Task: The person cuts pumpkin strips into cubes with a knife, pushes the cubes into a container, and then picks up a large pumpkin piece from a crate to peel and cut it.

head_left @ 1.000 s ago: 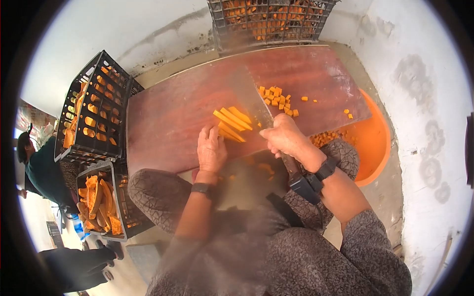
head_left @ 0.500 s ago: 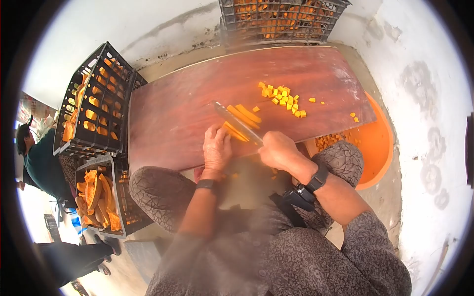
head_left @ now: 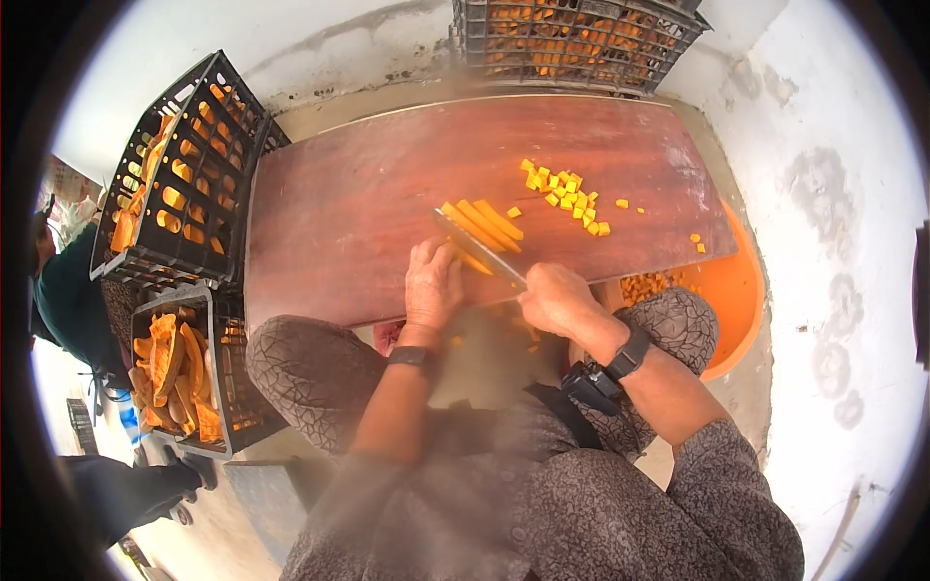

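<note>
The back wall (head_left: pixel 262 29) is white with a grey streak (head_left: pixel 339 34). The right wall (head_left: pixel 775 261) bears roundish grey patches (head_left: pixel 821 184). Bright light whitens the floor (head_left: pixel 215 528) at far left.

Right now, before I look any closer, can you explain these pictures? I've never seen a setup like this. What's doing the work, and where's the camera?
There's no robot here: you're seeing a person's own two bare hands. There is just one viewpoint, a camera worn on the head, looking forward and down, so the lap and knees show too. The right hand grips a knife, its blade slanting over some orange strips. The left hand is close beside those strips; whether it touches them is hard to tell. Farther right on the reddish board are small orange cubes. An orange tub sits partly under the board's right end, with more small pieces inside.
</note>
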Demonstrator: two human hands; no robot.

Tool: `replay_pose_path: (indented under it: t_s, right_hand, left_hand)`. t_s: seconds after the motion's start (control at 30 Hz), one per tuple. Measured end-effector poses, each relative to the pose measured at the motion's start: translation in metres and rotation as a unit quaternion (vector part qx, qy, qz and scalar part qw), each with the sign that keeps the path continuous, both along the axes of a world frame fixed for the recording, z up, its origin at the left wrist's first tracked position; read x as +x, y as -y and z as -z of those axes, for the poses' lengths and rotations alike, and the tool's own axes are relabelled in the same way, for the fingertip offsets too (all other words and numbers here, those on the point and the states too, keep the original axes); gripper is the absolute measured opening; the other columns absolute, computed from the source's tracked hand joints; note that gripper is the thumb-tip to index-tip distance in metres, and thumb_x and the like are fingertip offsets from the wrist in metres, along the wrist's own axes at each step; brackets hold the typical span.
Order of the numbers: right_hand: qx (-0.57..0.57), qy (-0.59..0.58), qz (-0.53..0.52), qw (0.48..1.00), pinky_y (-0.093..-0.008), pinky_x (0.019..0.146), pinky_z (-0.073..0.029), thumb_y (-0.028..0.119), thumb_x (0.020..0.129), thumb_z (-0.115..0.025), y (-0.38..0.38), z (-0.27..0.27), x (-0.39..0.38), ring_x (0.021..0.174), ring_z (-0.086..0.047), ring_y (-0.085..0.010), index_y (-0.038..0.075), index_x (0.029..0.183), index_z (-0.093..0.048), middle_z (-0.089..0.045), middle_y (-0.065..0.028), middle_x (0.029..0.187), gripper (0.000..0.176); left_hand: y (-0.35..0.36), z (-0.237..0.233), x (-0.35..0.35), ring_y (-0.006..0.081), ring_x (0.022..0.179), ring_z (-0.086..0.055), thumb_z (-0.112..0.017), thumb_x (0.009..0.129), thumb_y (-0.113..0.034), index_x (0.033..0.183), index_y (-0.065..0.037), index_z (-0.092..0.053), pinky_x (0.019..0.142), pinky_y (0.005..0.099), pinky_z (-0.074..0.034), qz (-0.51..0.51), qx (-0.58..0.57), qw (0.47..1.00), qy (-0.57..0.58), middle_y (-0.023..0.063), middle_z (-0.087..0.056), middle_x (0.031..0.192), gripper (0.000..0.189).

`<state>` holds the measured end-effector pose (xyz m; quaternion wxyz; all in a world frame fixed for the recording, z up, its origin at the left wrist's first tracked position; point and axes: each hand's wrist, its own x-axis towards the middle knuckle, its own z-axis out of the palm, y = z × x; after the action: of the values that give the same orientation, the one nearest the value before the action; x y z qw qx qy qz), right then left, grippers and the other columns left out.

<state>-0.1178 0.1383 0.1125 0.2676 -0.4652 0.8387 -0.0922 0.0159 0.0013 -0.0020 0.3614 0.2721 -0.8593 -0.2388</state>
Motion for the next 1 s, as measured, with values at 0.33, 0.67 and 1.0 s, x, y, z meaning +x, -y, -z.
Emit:
replay_pose_path:
  t_s: [0.33,0.67,1.0]
  right_hand:
    - [0.085,-0.033,-0.069,0.993,-0.0474,0.077,-0.052,0.006,0.077,-0.059,0.027,-0.023,0.000,0.088,-0.066,-0.0428,-0.004,0.087,-0.069,-0.067,-0.0269,0.090,0.018]
    - [0.058,-0.037,-0.061,0.996,-0.0428,0.078,-0.054,0.009,0.079,-0.057,0.070,0.002,0.007,0.092,-0.068,-0.0380,0.003,0.092,-0.071,-0.070,-0.0215,0.095,0.020]
    - [0.068,0.003,-0.080,0.994,-0.0440,0.075,-0.054,0.008,0.079,-0.058,0.068,-0.019,0.004,0.089,-0.068,-0.0380,0.002,0.093,-0.071,-0.069,-0.0230,0.093,0.020]
  left_hand:
    - [0.001,0.000,-0.002,0.0367,0.097,-0.055,-0.063,0.075,0.003,0.094,-0.004,-0.064,0.085,0.0438,-0.048,-0.004,0.009,1.000,0.002,0.0139,-0.061,0.103,0.020]
    - [0.003,0.004,-0.001,0.0358,0.091,-0.056,-0.063,0.076,0.003,0.094,-0.006,-0.065,0.082,0.0435,-0.049,-0.004,0.010,1.000,0.013,0.0134,-0.061,0.101,0.020]
    - [0.001,0.003,-0.002,0.0370,0.091,-0.055,-0.065,0.075,-0.001,0.094,-0.006,-0.063,0.080,0.0452,-0.048,-0.011,0.006,1.000,0.008,0.0141,-0.059,0.097,0.020]
